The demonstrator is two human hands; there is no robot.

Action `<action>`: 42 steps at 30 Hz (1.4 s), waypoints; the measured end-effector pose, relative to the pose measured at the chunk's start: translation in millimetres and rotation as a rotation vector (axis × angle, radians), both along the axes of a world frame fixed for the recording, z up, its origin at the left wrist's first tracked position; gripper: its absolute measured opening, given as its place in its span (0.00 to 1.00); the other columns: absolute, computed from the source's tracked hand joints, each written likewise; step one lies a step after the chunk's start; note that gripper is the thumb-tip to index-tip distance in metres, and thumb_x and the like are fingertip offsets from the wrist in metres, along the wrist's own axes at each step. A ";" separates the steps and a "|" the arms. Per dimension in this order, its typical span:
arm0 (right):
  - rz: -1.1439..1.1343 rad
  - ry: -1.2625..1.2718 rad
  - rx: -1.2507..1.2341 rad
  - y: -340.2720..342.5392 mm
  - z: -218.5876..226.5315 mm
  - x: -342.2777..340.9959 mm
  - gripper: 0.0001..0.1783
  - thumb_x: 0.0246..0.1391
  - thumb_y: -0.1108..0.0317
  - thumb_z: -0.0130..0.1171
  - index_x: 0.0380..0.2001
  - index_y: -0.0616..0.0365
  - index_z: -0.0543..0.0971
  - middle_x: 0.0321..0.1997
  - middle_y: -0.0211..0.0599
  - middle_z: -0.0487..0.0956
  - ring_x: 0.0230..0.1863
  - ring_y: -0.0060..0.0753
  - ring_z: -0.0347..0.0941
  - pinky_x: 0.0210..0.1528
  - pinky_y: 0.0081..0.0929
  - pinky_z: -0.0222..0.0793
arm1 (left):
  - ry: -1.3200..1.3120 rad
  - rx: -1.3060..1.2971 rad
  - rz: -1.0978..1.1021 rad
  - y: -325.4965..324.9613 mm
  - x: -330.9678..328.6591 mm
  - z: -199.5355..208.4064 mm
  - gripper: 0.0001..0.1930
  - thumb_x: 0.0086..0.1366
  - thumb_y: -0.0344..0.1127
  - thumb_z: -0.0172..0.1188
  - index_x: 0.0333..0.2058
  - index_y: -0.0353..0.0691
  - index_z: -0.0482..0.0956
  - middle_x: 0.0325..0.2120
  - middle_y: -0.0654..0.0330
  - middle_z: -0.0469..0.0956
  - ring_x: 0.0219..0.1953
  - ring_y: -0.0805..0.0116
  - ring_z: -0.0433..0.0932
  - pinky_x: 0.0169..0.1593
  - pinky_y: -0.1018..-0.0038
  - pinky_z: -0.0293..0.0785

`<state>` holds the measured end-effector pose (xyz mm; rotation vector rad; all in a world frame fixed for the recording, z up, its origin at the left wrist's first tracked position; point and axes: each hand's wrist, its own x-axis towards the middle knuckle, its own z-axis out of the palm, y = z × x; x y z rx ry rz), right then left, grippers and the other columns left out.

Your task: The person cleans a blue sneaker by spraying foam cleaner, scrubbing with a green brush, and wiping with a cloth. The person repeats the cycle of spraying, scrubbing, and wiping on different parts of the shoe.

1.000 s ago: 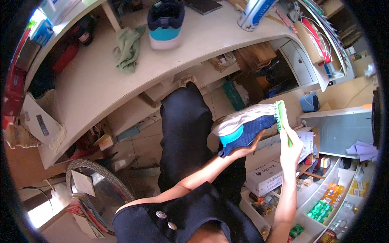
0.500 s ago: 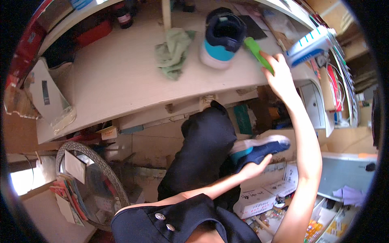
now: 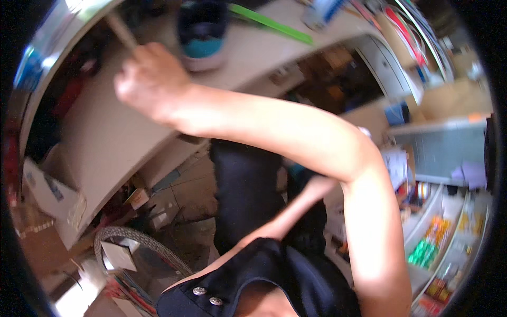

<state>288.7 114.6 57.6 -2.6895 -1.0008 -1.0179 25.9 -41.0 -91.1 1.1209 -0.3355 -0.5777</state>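
My right arm reaches across to the far left over the desk. My right hand [image 3: 150, 79] is closed, blurred by motion; what it holds, if anything, is hidden. Just right of it stands a navy, teal and white shoe [image 3: 203, 47] on the desk. A long green strip-like tool [image 3: 272, 24] lies on the desk to the right of that shoe. Of my left hand [image 3: 323, 185] only the wrist end shows, since my right forearm covers its fingers. By it, a second shoe [image 3: 298, 171] shows as a small teal patch near my leg.
A wooden post [image 3: 122, 33] rises behind my right hand. The desk's front edge [image 3: 113, 193] runs diagonally below my arm. A bicycle wheel [image 3: 142, 238] stands at lower left, and an open drawer of small packets [image 3: 435, 232] at lower right. A blue-white container [image 3: 322, 13] is at the back.
My right hand has let go of the green tool and swung left past the shoe, to about where the green cloth lay. The view has shifted right; my left hand is now covered.
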 end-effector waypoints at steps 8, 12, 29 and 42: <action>-0.249 0.064 0.464 -245.2 85.3 -170.3 0.10 0.60 0.68 0.54 0.41 0.61 0.79 0.35 0.35 0.80 0.34 0.30 0.77 0.39 0.28 0.73 | 0.079 -0.251 0.151 2.7 19.6 29.2 0.16 0.65 0.33 0.61 0.48 0.32 0.75 0.43 0.61 0.76 0.46 0.70 0.73 0.51 0.74 0.69; -0.593 0.048 1.136 -342.9 41.3 -287.1 0.19 0.67 0.67 0.41 0.55 0.66 0.71 0.59 0.47 0.70 0.59 0.36 0.68 0.61 0.32 0.65 | 0.106 -0.198 0.004 2.5 9.6 32.4 0.17 0.63 0.36 0.63 0.47 0.34 0.76 0.43 0.62 0.76 0.44 0.70 0.73 0.51 0.73 0.69; -0.708 0.616 0.287 -289.4 -50.9 -301.9 0.11 0.59 0.74 0.51 0.45 0.58 0.75 0.50 0.46 0.80 0.54 0.46 0.76 0.64 0.39 0.64 | -0.579 0.436 -0.371 2.0 -19.5 -9.3 0.26 0.66 0.47 0.48 0.56 0.37 0.64 0.52 0.49 0.72 0.55 0.54 0.70 0.64 0.60 0.63; -0.429 0.319 0.904 -198.8 -16.6 -285.4 0.15 0.54 0.79 0.53 0.46 0.64 0.73 0.46 0.43 0.78 0.46 0.32 0.77 0.54 0.33 0.73 | -0.791 0.575 -0.118 3.6 -24.5 -10.6 0.29 0.63 0.49 0.57 0.53 0.30 0.69 0.52 0.52 0.72 0.54 0.58 0.71 0.61 0.66 0.65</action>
